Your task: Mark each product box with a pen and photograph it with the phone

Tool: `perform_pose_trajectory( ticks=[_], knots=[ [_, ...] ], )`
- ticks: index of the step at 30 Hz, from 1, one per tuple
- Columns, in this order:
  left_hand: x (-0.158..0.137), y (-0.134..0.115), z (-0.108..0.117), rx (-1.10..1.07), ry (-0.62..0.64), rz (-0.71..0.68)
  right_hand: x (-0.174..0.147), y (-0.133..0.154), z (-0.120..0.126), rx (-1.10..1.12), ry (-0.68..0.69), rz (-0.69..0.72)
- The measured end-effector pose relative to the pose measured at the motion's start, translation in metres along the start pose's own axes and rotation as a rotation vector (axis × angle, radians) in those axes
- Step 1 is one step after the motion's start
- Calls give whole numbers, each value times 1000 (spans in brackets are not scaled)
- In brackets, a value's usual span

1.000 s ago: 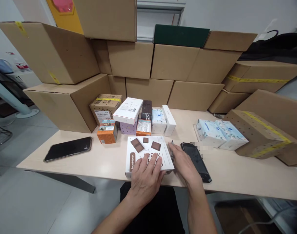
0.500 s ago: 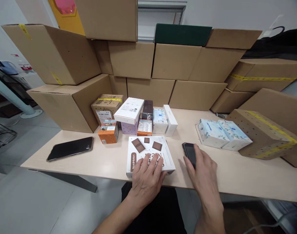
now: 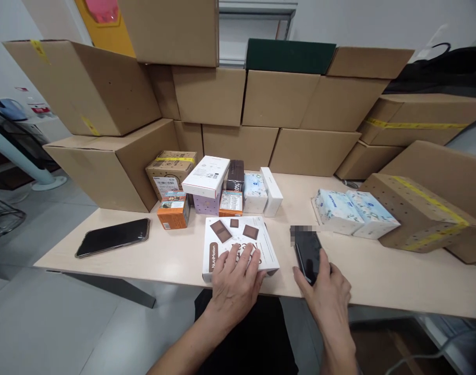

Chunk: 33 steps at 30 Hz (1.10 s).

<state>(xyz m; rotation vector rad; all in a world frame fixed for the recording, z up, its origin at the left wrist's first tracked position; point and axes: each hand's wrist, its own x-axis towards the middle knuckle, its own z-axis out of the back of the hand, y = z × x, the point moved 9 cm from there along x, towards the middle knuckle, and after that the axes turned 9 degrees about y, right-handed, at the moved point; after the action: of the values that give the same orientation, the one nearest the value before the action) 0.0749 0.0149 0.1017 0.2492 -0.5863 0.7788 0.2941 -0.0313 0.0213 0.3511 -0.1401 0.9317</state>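
My left hand (image 3: 238, 276) lies on a white NutriMotion box (image 3: 263, 245) with chocolate squares printed on its lid, its fingers spread over the lettering. The box lies flat at the table's front edge. To its right, my right hand (image 3: 327, 289) grips a small black phone-like handheld device (image 3: 308, 258) by its near end, thumb on one side and fingers on the other. A blurred patch covers the device's far end, so I cannot tell its exact kind. A larger black smartphone (image 3: 112, 237) lies face up on the left part of the table.
Behind the white box stand small cartons, among them an orange box (image 3: 172, 212), a purple box (image 3: 206, 204) and a white flat box (image 3: 206, 176). Two tissue packs (image 3: 337, 211) sit at right beside a taped carton (image 3: 417, 216). Large cardboard boxes (image 3: 238, 148) wall the table's back.
My right hand has shifted slightly toward me along the black device, and more of the device's face shows. My left hand stays on the white box.
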Motion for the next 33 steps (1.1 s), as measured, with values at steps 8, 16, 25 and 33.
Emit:
perform_pose_trajectory(
  ticks=[8, 16, 25, 33],
  knots=[
    [-1, 0, 2, -4, -7, 2, 7, -2, 1, 221, -53, -43],
    [1, 1, 3, -24, 13, 20, -27, 6, 23, 768, 67, -100],
    [-2, 7, 1, -30, 23, 113, -57, 82, 53, 616, -174, 300],
    [-2, 8, -1, -70, 84, 132, -60, 96, 54, 490, -234, 382]
  ],
)
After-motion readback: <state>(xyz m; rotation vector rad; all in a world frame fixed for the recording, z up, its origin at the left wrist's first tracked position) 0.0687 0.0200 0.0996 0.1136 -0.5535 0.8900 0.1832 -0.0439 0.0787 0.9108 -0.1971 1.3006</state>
